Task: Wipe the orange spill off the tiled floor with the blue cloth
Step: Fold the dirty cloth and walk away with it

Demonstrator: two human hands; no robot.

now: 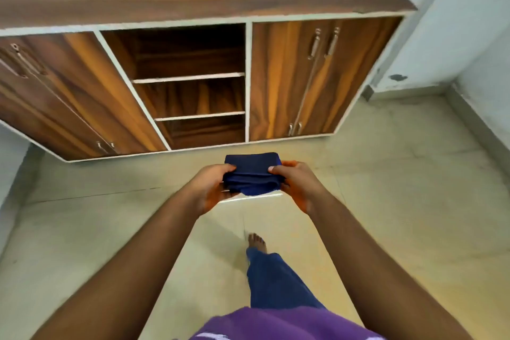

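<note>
purple shirt (276, 324) at the lower edge; both forearms reach forward. left hand (211, 188) and right hand (299, 183) hold the folded cloth (252, 174) between them, fingers clasped on its two ends, above the tiled floor (400, 201). one bare foot (257, 241) steps forward; cabinet (193, 63) beyond.

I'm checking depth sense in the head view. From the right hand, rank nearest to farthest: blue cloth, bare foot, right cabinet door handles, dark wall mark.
From the right hand:
1. Blue cloth, gripped by it, just to its left.
2. Bare foot, on the floor below.
3. Right door handles, up on the cabinet ahead.
4. Dark wall mark, far right, low on the wall.
</note>
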